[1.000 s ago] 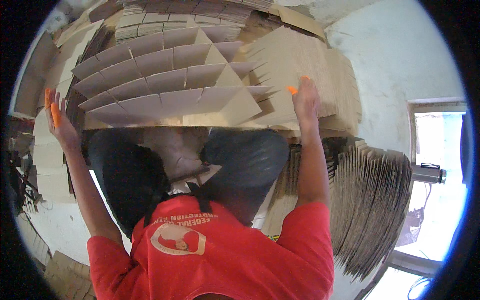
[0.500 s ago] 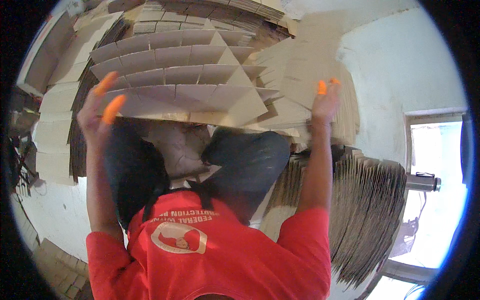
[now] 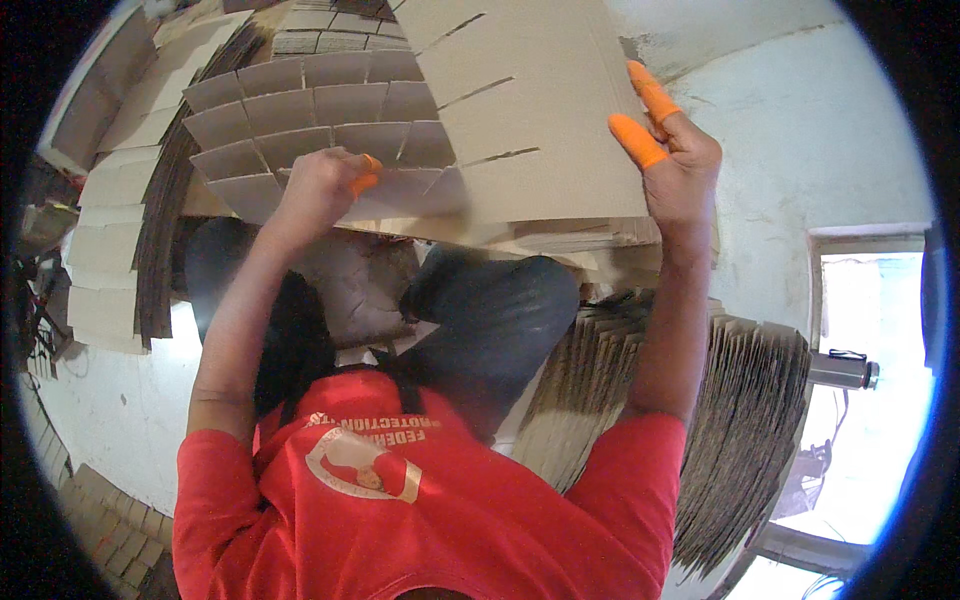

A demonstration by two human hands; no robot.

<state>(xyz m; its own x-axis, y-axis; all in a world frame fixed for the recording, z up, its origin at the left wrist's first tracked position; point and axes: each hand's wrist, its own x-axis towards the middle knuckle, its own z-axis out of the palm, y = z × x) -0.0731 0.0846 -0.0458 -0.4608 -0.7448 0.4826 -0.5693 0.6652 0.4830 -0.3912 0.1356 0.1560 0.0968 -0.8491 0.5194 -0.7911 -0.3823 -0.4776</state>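
- Brown cardboard fills the view's upper middle: a slotted sheet (image 3: 540,115) raised over the right side of the bench (image 3: 480,238), three visible slits running inward from its left edge.
- The right hand (image 3: 685,175) grips that sheet by its right edge, thumb lying on the near face, an orange-capped finger close above; the pinch is on the sheet alone.
- Orange finger covers (image 3: 638,142) sit on the thumb and a finger of each hand.
- The left hand (image 3: 320,190) is curled, its capped fingertips drawn together at the top edge of the nearest strip of the divider grid (image 3: 345,108); whether they pinch that strip, one cannot tell.
- The grid stands upright along the bench's front edge, left of the sheet, which hides its right end.
- Toward the bench's right front corner, a pile of flat sheets (image 3: 590,236) shows beneath the raised sheet.
- Past the bench's far edge, or upon it, are stacked cardboard pieces (image 3: 340,30).
- Beyond its left edge stands a long stack of cardboard (image 3: 110,215).
- Below its right front corner, a fanned stack (image 3: 745,430) leans in dense, dark-edged layers.
- The person wears a red shirt (image 3: 450,510) and dark trousers (image 3: 495,310), knees at the bench's front edge.
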